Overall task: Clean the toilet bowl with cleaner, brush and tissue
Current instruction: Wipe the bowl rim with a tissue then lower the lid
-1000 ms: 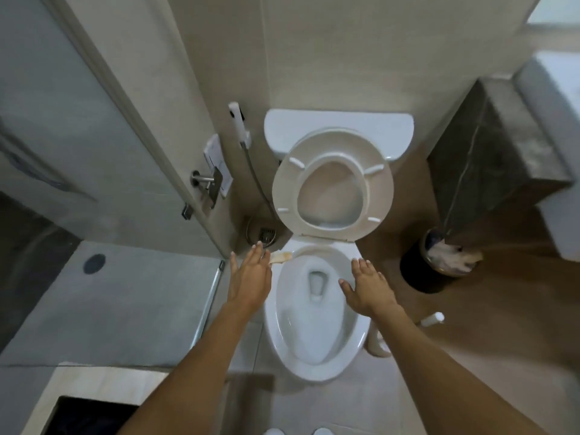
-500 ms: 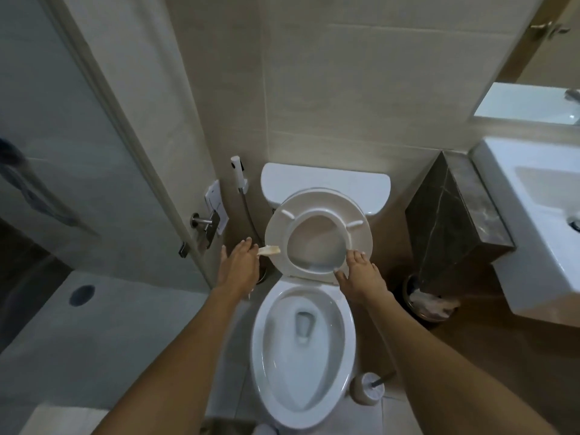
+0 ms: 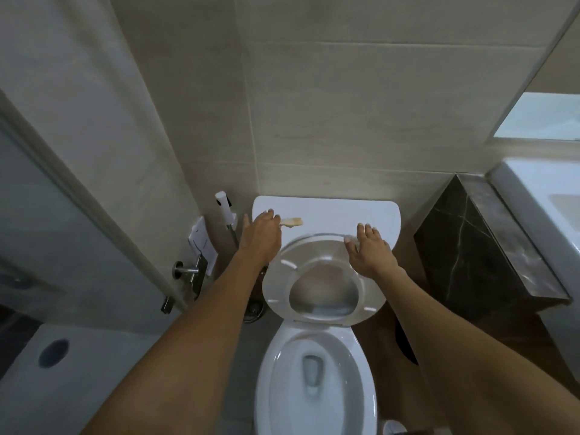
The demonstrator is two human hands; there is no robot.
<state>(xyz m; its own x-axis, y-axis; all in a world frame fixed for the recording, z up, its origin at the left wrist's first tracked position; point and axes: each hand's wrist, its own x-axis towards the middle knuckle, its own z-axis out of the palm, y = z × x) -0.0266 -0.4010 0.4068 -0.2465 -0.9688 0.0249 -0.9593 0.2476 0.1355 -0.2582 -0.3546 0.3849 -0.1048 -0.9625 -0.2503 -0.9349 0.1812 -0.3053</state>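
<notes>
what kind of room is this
A small home or hotel bathroom, most likely. A white toilet bowl with its seat raised stands against a tiled wall, a bidet sprayer hangs beside the cistern, and a washbasin sits at the right.

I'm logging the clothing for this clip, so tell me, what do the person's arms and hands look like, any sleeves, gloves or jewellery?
Both forearms are bare as far as the frame shows, with no sleeves in view. The left hand and right hand wear no gloves. No watch, bracelet or ring is visible on either, though the fingers are small and slightly blurred.
</notes>
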